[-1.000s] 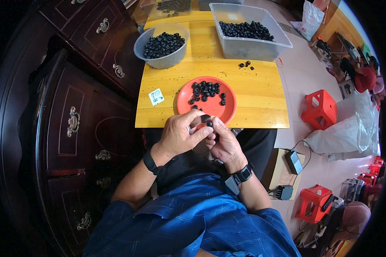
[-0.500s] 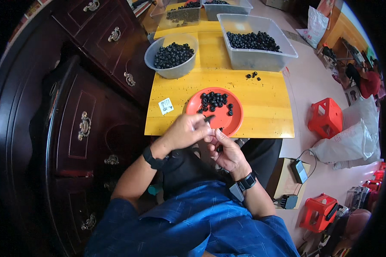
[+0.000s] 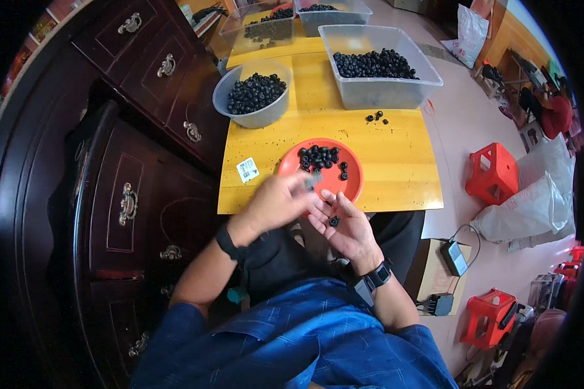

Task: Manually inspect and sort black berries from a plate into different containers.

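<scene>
The right hand (image 3: pixel 352 236) had opened palm-up, cradling a small round black piece (image 3: pixel 333 222); the left hand (image 3: pixel 276 202) gripped a blurred dark object (image 3: pixel 312 181). Just beyond both, a round red plate (image 3: pixel 354 167) held similar pieces on the yellow wooden desk (image 3: pixel 402 175).

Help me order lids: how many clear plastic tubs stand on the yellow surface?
4: a rounded tub near left, a large rectangular tub near right, a back-left tub and a back-right tub. Others may be hidden.

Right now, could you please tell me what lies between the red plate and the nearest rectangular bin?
In the head view, a few loose black pieces lie on the speckled yellow tabletop.
</scene>
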The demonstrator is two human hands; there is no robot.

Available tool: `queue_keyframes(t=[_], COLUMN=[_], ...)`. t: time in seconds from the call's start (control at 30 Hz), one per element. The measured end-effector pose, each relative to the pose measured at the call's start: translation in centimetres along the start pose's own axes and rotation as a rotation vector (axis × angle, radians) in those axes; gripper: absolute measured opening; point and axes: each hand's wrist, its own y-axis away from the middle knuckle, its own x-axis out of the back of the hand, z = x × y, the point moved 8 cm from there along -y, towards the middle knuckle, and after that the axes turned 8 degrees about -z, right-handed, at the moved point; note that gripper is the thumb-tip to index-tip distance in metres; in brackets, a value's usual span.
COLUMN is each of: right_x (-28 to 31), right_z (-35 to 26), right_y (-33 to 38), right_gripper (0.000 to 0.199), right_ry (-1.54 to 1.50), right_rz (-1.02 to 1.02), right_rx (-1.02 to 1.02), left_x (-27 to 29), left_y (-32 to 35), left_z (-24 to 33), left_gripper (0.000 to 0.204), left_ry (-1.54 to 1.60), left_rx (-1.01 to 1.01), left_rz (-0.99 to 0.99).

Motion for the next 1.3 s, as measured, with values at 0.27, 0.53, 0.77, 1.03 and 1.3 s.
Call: queue_keyframes(t=[0.27,0.53,0.77,1.03,1.3], right_x=[-1.1,-1.2,-0.4,-1.1,0.1], right_z=[0.3,0.2,0.1,0.2,0.4], right_y=[-0.7,0.4,0.4,1.1,1.6], right_gripper=[0.032,0.021,0.024,0.021,0.023], right_ry=[-0.026,0.265,0.292,0.272,0.138], right_rz=[-0.091,-0.107,-0.106,-0.092,-0.073], right_rx=[0.038,0.043,0.057,0.020,0.003], left_x=[-6.1,-3.4,-3.0,-2.8,-3.1], left_y=[2.0,2.0,2.5,2.8,2.5], left_z=[1.4,1.7,3.1,2.1,1.1], left_gripper=[0.026,0.027,0.028,0.019,0.014], left_ry=[-0.331,-0.201,-0.308,-0.174,0.268], left_rx=[-0.186,-0.153,-0.213,-0.235,-0.234], left_rz=[0.085,0.230,0.161,0.199,0.084])
